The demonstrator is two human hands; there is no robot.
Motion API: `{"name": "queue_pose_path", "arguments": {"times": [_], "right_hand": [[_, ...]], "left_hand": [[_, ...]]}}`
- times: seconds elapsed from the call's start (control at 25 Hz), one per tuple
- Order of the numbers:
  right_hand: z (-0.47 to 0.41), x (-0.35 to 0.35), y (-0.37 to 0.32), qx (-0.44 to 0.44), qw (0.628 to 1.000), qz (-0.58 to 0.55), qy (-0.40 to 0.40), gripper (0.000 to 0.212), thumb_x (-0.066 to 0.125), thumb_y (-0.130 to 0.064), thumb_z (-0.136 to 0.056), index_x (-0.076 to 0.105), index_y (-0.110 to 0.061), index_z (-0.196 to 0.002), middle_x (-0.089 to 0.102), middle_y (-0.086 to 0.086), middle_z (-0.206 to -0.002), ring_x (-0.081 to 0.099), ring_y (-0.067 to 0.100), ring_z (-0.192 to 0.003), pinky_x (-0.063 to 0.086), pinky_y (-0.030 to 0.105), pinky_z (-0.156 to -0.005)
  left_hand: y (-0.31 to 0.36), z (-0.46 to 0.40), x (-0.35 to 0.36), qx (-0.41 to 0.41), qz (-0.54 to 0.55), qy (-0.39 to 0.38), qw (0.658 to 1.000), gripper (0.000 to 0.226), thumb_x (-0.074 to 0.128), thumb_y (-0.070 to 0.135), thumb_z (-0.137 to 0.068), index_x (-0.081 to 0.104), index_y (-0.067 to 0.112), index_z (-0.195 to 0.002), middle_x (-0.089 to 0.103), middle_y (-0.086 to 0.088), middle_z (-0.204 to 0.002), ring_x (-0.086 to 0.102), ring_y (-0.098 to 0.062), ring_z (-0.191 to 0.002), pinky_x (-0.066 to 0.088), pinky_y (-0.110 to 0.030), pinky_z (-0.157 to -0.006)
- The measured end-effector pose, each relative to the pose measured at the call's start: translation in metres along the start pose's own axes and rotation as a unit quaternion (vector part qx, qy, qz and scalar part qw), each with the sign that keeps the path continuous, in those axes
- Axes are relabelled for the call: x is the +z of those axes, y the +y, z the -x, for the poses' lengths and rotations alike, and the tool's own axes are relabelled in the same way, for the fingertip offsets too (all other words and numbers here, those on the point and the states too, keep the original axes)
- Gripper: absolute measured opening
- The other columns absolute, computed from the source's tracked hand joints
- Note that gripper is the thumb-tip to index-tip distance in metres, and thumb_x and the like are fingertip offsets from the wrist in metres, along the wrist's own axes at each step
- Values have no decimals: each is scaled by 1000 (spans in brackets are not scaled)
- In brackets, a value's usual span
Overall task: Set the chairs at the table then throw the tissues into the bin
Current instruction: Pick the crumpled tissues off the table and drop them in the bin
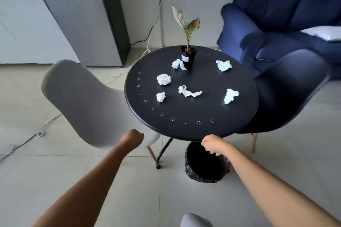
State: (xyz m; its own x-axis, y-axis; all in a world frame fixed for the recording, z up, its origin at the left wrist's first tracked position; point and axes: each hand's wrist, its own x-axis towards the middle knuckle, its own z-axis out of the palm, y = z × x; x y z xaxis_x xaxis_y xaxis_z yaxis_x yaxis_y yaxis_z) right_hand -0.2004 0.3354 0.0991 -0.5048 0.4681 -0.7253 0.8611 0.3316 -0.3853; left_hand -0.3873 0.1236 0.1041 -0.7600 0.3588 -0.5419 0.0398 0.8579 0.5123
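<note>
A round black table (191,129) carries several crumpled white tissues, among them one near the middle (189,92), one at the right (230,96) and one at the left (163,79). A grey chair (83,101) stands at the table's left, a dark chair (287,90) at its right. A black-lined bin (203,167) sits on the floor under the table's near edge. My left hand (132,138) is a closed fist in front of the grey chair's seat, holding nothing. My right hand (212,144) hangs with curled fingers over the bin, at the table's rim.
A black pot with a leafy plant (188,57) stands at the table's far side. A blue sofa (276,27) lies behind the dark chair. Cables (42,131) run across the tiled floor at the left. A grey cabinet (83,14) stands at the back left.
</note>
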Motion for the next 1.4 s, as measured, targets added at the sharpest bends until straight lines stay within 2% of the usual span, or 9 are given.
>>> {"name": "queue_pose_path", "arguments": {"times": [0.12, 0.28, 0.56, 0.64, 0.76, 0.92, 1.04, 1.16, 1.4], "right_hand": [[6, -23, -16, -68, 988, 120, 64, 21, 38, -15, -86, 52, -11, -71, 57, 7, -80, 52, 25, -71, 40, 26, -59], [-21, -56, -41, -129, 963, 162, 175, 28, 45, -17, -88, 61, -15, -110, 61, 5, -116, 57, 26, -107, 48, 35, -84], [-112, -116, -98, -211, 876, 385, 198, 75, 48, 0, -82, 25, -32, -145, 17, 6, -153, 33, 31, -131, 37, 39, -104], [-134, -126, -113, -211, 858, 439, 162, 93, 49, 5, -80, 8, -44, -147, -2, 5, -159, 35, 32, -128, 40, 38, -99], [-155, -130, -125, -214, 838, 490, 108, 105, 51, 9, -80, -2, -55, -144, -17, -1, -160, 46, 31, -117, 42, 33, -72], [-169, -131, -131, -245, 818, 513, 86, 85, 51, 3, -84, 21, -49, -144, 17, -6, -155, 51, 29, -110, 44, 33, -68], [-165, -129, -127, -273, 816, 499, 102, 62, 45, -1, -87, 43, -36, -138, 51, -2, -129, 59, 26, -102, 42, 32, -66], [-153, -118, -114, -272, 813, 496, 136, 42, 44, 0, -89, 58, -20, -123, 58, 4, -118, 62, 27, -96, 37, 29, -62], [-81, -68, -75, -184, 851, 436, 226, 26, 43, -2, -89, 60, -8, -108, 59, 10, -108, 62, 32, -85, 36, 32, -59]], "left_hand": [[23, -23, -19, 161, -152, 48, 974, 32, 50, 23, -93, 63, 9, -118, 60, -13, -124, 60, -30, -111, 47, -32, -95], [56, -73, -36, 286, -309, 33, 906, 40, 45, 28, -93, 49, 16, -131, 48, -9, -134, 56, -29, -117, 48, -40, -98], [106, -146, -35, 389, -494, 57, 776, 66, 45, 34, -94, 11, 35, -151, 16, -2, -158, 33, -24, -139, 45, -37, -102], [114, -160, -34, 394, -523, 32, 755, 69, 47, 35, -93, 8, 39, -150, 12, -3, -160, 31, -25, -139, 44, -38, -103], [121, -168, -31, 396, -549, -8, 736, 65, 48, 33, -93, 14, 41, -148, 18, -4, -156, 40, -26, -132, 49, -37, -92], [131, -170, -27, 383, -564, -28, 731, 47, 47, 20, -93, 37, 27, -138, 44, -3, -134, 53, -24, -116, 47, -34, -75], [132, -167, -24, 373, -577, -31, 726, 42, 50, 10, -89, 45, 19, -130, 50, -5, -125, 56, -25, -111, 42, -32, -70], [130, -158, -25, 389, -569, -27, 724, 39, 48, 9, -88, 49, 17, -126, 52, -5, -122, 56, -25, -110, 47, -34, -75], [112, -121, -24, 470, -539, -21, 699, 34, 48, 10, -88, 56, 17, -120, 57, -5, -117, 59, -26, -107, 51, -35, -80]]}}
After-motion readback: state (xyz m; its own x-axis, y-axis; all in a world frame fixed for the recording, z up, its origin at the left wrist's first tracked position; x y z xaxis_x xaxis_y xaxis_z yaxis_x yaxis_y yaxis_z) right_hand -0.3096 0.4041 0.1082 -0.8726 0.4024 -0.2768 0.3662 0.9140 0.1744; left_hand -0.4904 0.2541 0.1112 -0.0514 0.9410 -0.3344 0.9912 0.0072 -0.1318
